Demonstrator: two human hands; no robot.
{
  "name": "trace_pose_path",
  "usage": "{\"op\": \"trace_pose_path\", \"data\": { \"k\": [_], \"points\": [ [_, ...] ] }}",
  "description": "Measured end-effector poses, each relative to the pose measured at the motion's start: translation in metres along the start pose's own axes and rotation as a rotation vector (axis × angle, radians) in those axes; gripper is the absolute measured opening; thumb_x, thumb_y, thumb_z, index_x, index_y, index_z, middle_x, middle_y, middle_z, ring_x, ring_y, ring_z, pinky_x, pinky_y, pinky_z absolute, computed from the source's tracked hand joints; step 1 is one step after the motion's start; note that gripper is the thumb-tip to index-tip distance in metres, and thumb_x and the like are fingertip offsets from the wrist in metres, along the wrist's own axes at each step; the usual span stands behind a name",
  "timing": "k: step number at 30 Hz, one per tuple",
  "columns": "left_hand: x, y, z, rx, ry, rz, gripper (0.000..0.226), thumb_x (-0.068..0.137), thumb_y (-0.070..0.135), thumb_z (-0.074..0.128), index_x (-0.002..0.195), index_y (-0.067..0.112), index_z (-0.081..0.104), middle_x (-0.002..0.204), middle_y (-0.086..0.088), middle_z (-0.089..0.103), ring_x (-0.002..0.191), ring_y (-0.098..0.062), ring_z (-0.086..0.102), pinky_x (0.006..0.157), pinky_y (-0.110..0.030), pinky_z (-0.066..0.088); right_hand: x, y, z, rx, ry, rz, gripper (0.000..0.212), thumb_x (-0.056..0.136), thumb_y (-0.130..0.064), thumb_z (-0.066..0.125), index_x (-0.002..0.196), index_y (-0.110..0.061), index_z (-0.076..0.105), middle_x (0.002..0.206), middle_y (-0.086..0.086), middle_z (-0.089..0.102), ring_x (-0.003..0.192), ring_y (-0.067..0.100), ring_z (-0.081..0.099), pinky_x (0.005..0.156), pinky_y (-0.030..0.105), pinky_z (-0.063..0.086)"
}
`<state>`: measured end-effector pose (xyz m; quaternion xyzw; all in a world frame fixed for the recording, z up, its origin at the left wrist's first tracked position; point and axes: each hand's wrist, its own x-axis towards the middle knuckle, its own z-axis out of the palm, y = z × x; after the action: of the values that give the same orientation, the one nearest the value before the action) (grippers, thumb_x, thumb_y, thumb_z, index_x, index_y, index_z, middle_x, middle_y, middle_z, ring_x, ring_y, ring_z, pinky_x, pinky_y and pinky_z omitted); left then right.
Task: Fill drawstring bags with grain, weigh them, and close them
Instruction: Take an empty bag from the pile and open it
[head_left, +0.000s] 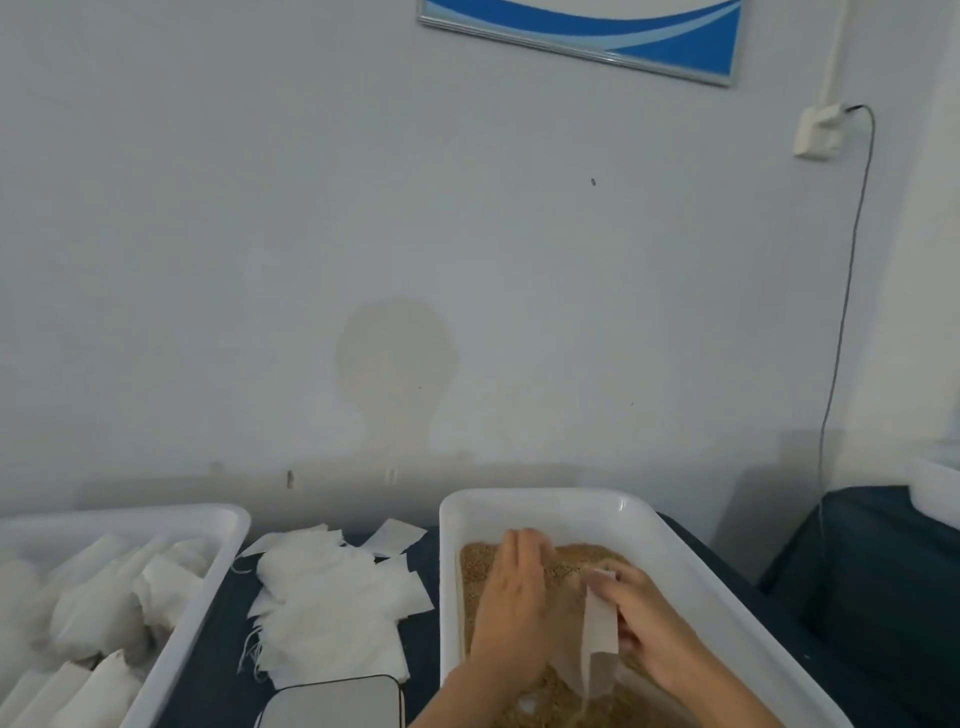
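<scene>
While the right hand (644, 623) pinches a thin white bag (600, 644) by its top, the left hand (511, 603) lies flat with straight fingers on the grain (576, 564). That bag hangs floppy over the white tub (691, 561), so I think its mouth could fold shut and the tiny brown grain could slide past. Beyond them, soft empty bags (332, 608) lie piled on the dark table. Stuffed bags (104, 608) fill another smooth tub (228, 525).

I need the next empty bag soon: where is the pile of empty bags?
In the head view, the pile of empty bags lies on the dark tabletop left of centre, between the tray of filled bags and the grain tray.
</scene>
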<state>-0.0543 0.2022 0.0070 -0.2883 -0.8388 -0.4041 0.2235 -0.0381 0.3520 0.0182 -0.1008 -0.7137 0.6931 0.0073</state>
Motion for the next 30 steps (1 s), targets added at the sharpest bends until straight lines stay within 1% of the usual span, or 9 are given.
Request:
{"op": "trace_pose_path", "data": {
  "k": [4,6,10,12,15,20,25,27,30],
  "points": [
    [-0.006,0.004,0.005,-0.181,-0.319,-0.038,0.031,0.091,0.041,0.050,0.093,0.020,0.027,0.090,0.004,0.037,0.071,-0.010,0.040,0.063,-0.019,0.034,-0.002,0.002,0.009,0.049,-0.091,0.048,0.016,0.090,-0.011,0.060,0.075,-0.006,0.058,0.057,0.005,0.058,0.050,0.015,0.055,0.044,0.024,0.040],
    [-0.008,0.003,0.005,-0.222,-0.366,-0.045,0.029,0.091,0.035,0.051,0.091,0.018,0.028,0.087,0.002,0.042,0.073,-0.011,0.041,0.064,-0.022,0.034,-0.003,0.002,0.009,0.140,-0.129,0.101,0.021,0.089,-0.002,0.057,0.068,-0.005,0.060,0.060,0.011,0.062,0.051,0.020,0.059,0.044,0.026,0.044],
    [-0.007,0.000,0.005,-0.293,-0.321,-0.126,0.019,0.087,0.021,0.053,0.080,0.020,0.035,0.078,0.005,0.045,0.069,-0.009,0.041,0.065,-0.025,0.035,-0.009,-0.002,0.009,0.232,-0.239,0.105,0.019,0.090,-0.018,0.056,0.084,0.000,0.061,0.074,0.015,0.060,0.066,0.025,0.056,0.060,0.033,0.042],
    [-0.006,-0.003,0.005,-0.342,-0.306,-0.194,0.018,0.082,0.014,0.054,0.073,0.021,0.040,0.076,0.003,0.050,0.070,-0.011,0.046,0.068,-0.031,0.042,-0.011,-0.004,0.009,0.287,-0.290,0.112,0.026,0.087,-0.025,0.057,0.082,-0.001,0.062,0.074,0.015,0.057,0.064,0.024,0.052,0.058,0.033,0.044],
    [-0.005,-0.006,0.005,-0.411,-0.281,-0.271,0.018,0.083,0.011,0.056,0.070,0.022,0.047,0.075,-0.002,0.056,0.071,-0.014,0.052,0.077,-0.039,0.049,-0.011,-0.004,0.006,0.320,-0.339,0.099,0.026,0.086,-0.024,0.059,0.088,0.003,0.061,0.079,0.018,0.058,0.066,0.026,0.054,0.057,0.033,0.050],
    [-0.007,-0.006,0.006,-0.408,-0.229,-0.238,0.021,0.083,0.031,0.064,0.072,0.020,0.050,0.071,0.005,0.056,0.067,-0.011,0.052,0.067,-0.027,0.045,-0.010,-0.002,0.004,0.306,-0.341,0.062,0.025,0.086,-0.019,0.064,0.094,0.004,0.058,0.080,0.019,0.056,0.067,0.027,0.055,0.059,0.033,0.048],
    [-0.004,-0.008,0.006,-0.484,-0.224,-0.263,0.023,0.091,0.019,0.056,0.086,-0.004,0.056,0.078,-0.008,0.054,0.072,-0.015,0.049,0.072,-0.044,0.048,-0.008,0.000,0.004,0.299,-0.288,0.071,0.012,0.077,-0.009,0.065,0.080,0.002,0.060,0.070,0.015,0.059,0.057,0.021,0.053,0.053,0.029,0.052],
    [-0.004,-0.007,0.005,-0.529,-0.246,-0.267,0.023,0.095,0.020,0.053,0.089,-0.002,0.057,0.080,-0.008,0.057,0.074,-0.015,0.050,0.069,-0.039,0.044,-0.009,-0.001,0.004,0.294,-0.292,0.058,0.012,0.079,-0.008,0.064,0.081,0.003,0.061,0.071,0.015,0.060,0.059,0.021,0.054,0.055,0.030,0.054],
    [-0.004,-0.007,0.003,-0.539,-0.259,-0.262,0.024,0.098,0.021,0.047,0.079,0.013,0.058,0.073,0.006,0.059,0.069,-0.008,0.052,0.067,-0.026,0.041,-0.010,-0.002,0.004,0.297,-0.305,0.050,0.018,0.083,-0.010,0.062,0.092,0.006,0.061,0.077,0.018,0.058,0.063,0.023,0.052,0.060,0.032,0.054]
  ]
}}
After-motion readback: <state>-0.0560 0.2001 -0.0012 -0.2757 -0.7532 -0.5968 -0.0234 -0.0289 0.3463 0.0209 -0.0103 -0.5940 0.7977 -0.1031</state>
